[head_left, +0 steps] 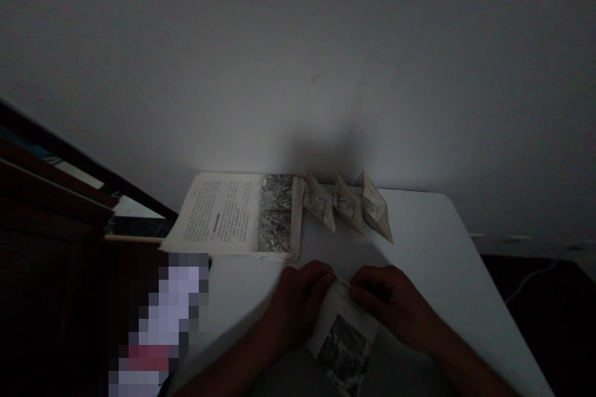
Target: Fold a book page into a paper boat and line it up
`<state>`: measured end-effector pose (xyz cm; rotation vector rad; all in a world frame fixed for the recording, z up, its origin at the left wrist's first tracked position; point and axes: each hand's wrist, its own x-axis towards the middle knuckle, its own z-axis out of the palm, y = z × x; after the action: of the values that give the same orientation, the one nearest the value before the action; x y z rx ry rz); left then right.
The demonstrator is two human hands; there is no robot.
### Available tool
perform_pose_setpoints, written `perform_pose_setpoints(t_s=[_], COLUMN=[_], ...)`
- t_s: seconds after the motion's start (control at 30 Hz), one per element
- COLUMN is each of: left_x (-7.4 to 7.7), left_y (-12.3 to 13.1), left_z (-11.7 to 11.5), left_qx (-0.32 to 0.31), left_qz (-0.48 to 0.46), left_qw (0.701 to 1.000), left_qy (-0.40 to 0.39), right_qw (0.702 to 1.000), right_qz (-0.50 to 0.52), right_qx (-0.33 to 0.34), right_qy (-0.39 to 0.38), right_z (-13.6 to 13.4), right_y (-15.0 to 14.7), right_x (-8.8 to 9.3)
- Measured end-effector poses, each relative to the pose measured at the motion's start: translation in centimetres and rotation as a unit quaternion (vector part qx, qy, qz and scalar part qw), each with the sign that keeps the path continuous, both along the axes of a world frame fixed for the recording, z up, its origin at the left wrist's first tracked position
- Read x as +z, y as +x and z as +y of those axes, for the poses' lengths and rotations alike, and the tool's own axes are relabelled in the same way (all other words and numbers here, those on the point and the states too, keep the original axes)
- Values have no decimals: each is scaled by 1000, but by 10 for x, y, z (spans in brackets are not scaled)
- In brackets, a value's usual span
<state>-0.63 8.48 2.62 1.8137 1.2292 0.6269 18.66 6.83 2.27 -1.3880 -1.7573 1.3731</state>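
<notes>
My left hand (300, 304) and my right hand (391, 304) meet over a printed sheet of paper (347, 338) that lies on the white table (437, 242). Both hands have their fingers curled and pinch the sheet's far edge, the left at its left corner, the right at its right corner. The sheet carries a dark photo on its near half. Beyond the hands, three folded paper boats (347, 205) stand in a row near the wall.
An open book (237, 214) with text and a photo lies at the table's back left. Dark wooden furniture (56, 211) stands to the left. A blurred patch (162, 322) covers the near left. A white wall rises behind.
</notes>
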Motion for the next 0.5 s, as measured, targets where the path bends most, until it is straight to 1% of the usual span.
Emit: perform_pose_setpoints(t_s=[0.13, 0.2, 0.37, 0.5], left_x=[-1, -1, 1, 5], left_y=[3, 3, -2, -6], left_z=[-2, -1, 5, 9], left_qx=[-36, -34, 16, 58], left_qz=[15, 15, 15, 0], left_qw=[999, 999, 1000, 998], left_qy=[-5, -2, 10, 17], right_qw=[999, 999, 999, 1000], right_qz=[-33, -37, -36, -6], right_qx=[1, 4, 11, -4], right_qy=[17, 19, 17, -2], right_z=[1, 1, -1, -1], right_y=[-4, -4, 3, 9], right_x=[2, 2, 2, 1])
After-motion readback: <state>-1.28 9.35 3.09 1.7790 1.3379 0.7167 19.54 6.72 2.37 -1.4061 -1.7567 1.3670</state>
